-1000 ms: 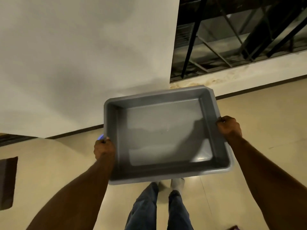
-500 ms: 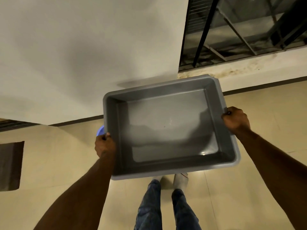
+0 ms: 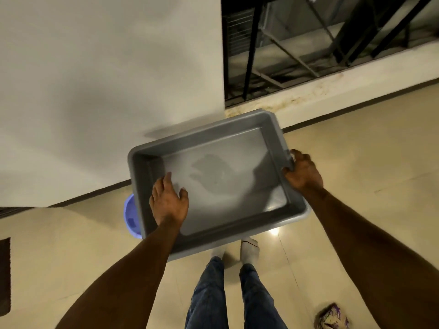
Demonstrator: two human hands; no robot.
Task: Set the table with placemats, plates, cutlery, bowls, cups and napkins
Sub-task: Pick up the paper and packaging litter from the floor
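A: Item one, frame left of centre?
B: Blue bowl (image 3: 131, 216), half hidden under the grey tub's (image 3: 273, 224) left edge. Left hand (image 3: 169, 202) above it, inside the tub, fingers spread, holding nothing.
A: Frame right?
B: Right hand (image 3: 302, 171), grip curled round the tub's right rim. Patterned bundle (image 3: 332, 317) on floor (image 3: 59, 245), lower right.

Dim, warm indoor light casts a soft hand shadow inside the grey tub (image 3: 273, 129), a small glare spot shines on the floor (image 3: 274, 231), and wide-angle distortion bends the frame's edges.
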